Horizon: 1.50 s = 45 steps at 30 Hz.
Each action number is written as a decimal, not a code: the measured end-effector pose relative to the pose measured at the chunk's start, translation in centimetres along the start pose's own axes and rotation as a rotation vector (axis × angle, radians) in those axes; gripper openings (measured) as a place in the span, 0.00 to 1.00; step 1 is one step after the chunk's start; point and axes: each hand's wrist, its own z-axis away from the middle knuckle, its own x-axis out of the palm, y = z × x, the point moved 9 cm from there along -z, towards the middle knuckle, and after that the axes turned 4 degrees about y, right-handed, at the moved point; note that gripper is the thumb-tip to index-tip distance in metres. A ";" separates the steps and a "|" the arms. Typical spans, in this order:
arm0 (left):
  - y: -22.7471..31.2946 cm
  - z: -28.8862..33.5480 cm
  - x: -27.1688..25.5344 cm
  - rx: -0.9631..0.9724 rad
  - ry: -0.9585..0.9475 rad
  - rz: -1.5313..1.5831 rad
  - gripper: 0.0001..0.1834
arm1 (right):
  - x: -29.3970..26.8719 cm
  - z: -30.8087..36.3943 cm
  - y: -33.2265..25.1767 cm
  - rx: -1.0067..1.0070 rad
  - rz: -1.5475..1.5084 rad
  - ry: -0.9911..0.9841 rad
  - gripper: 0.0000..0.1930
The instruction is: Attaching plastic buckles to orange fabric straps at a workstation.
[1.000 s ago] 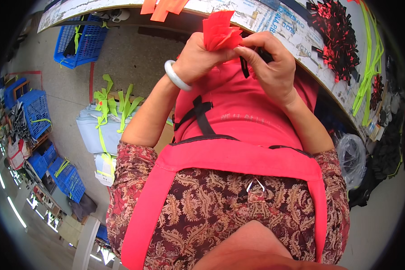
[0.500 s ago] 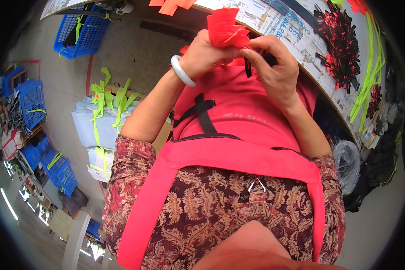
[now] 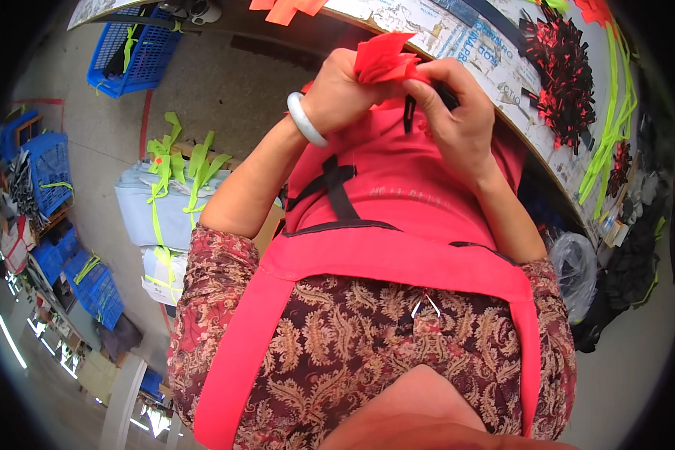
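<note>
My left hand [image 3: 346, 88], with a pale bangle [image 3: 305, 120] on its wrist, is closed around a bunch of bright orange-red fabric strips [image 3: 385, 58]. The strips fan out above its fingers. My right hand [image 3: 457, 105] meets it at the lower right end of the bunch, thumb and forefinger pinched together. A short black strip [image 3: 409, 112] hangs down between the two hands; a further dark piece shows inside the right palm. Exactly what the right fingertips grip is partly hidden. Both hands are above the red apron [image 3: 397, 169] on my lap.
A worktable [image 3: 495, 75] runs along the upper right. On it lie a heap of red-and-black strips [image 3: 559, 82] and long yellow-green strips [image 3: 613, 120]. Orange strips [image 3: 285, 9] rest at its far edge. At left stand blue crates [image 3: 131, 56] and a tied pale-blue bundle [image 3: 154, 210].
The orange-red bunch has tilted rightward and sunk slightly between my hands. The black strip now hangs a little further left and more plainly in view. Both hands keep their hold.
</note>
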 end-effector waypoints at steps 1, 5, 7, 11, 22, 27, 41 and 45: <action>-0.1 0.1 0.1 0.000 -0.005 -0.002 0.12 | 0.0 0.0 0.3 -0.003 0.000 0.014 0.06; -0.6 -0.1 0.0 -0.098 -0.061 -0.032 0.12 | 0.2 0.2 1.8 0.057 0.008 -0.030 0.07; 0.3 -1.0 0.0 -0.166 -0.097 0.056 0.12 | -0.4 -0.2 1.3 0.076 -0.014 -0.007 0.07; 1.8 -1.5 -0.7 0.041 -0.037 -0.021 0.07 | 0.5 -0.6 2.3 0.119 -0.075 -0.054 0.07; 1.9 -0.8 -6.1 -0.121 0.368 0.230 0.07 | 0.5 -10.2 3.9 0.342 -0.018 -0.173 0.18; 1.5 -1.1 -3.8 -0.189 0.247 0.220 0.07 | -6.1 -22.0 8.0 0.472 0.027 -0.028 0.18; -2.2 -1.4 -1.4 -0.437 -0.009 0.414 0.09 | 0.2 -5.9 2.6 0.265 -0.086 -0.165 0.10; -2.6 -1.4 0.9 -0.522 -0.049 0.494 0.09 | 0.4 -5.0 0.0 -0.152 0.061 -0.088 0.10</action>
